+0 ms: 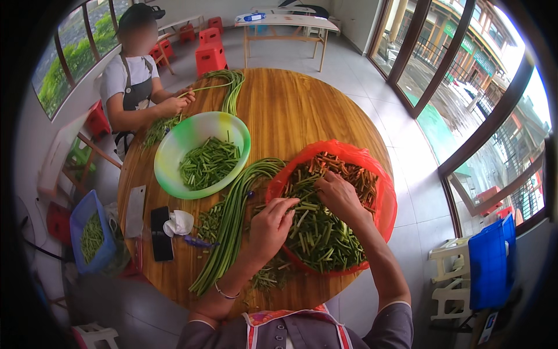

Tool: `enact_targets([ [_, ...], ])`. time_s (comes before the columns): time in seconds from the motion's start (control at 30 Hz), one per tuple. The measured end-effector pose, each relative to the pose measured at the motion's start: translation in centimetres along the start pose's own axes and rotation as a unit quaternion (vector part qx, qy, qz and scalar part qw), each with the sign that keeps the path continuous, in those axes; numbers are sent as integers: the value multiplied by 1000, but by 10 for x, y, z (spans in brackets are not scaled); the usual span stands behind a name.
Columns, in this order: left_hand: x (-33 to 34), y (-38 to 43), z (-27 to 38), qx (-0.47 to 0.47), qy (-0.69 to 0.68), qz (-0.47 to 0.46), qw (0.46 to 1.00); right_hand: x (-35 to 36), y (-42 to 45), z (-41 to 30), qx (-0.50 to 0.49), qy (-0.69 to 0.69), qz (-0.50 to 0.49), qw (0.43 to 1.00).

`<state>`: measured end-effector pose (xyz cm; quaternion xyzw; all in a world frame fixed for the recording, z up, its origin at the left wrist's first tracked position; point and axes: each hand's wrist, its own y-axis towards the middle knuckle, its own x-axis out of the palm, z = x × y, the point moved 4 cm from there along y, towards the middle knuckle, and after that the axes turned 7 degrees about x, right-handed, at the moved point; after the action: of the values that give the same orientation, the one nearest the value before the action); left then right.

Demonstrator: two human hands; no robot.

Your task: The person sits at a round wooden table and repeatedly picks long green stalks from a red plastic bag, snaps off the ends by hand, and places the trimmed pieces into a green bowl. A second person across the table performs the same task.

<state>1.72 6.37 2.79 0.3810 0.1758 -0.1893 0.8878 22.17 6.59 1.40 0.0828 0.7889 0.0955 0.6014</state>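
Observation:
A red plastic bag [386, 196] lies wide open at the right of the round wooden table. It holds cut green stem pieces [324, 240] and, at its far side, reddish-brown stem pieces [357, 176]. Over the bag, my right hand [338, 192] has its fingers bent down at the stems; what it pinches is hidden. Near the bag's left edge my left hand [274, 222] has thumb and fingers close together at a thin green stem; its hold is unclear. Left of it runs a bundle of long green stems [231, 222]. Beyond stands a green and white plastic basin [168, 150] with cut green pieces [209, 161].
A cleaver [136, 209], a phone [162, 233] and a crumpled tissue [178, 222] lie at the table's left. Across the table, a person [139, 87] in an apron handles long stems [231, 87]. A blue basket [93, 235] stands at the left, blue crates [490, 261] at the right.

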Motion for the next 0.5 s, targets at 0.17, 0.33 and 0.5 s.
enact_targets([
  [0.17,-5,1,0,-37,-32,-11,999,-22,1,-7,11,103,58,993],
  [0.33,-4,2,1,-109,-188,9,976,-62,-27,-31,124,536,-60,833],
  [0.5,-10,-4,22,-208,-339,-112,911,-55,-44,-55,111,627,-128,761],
])
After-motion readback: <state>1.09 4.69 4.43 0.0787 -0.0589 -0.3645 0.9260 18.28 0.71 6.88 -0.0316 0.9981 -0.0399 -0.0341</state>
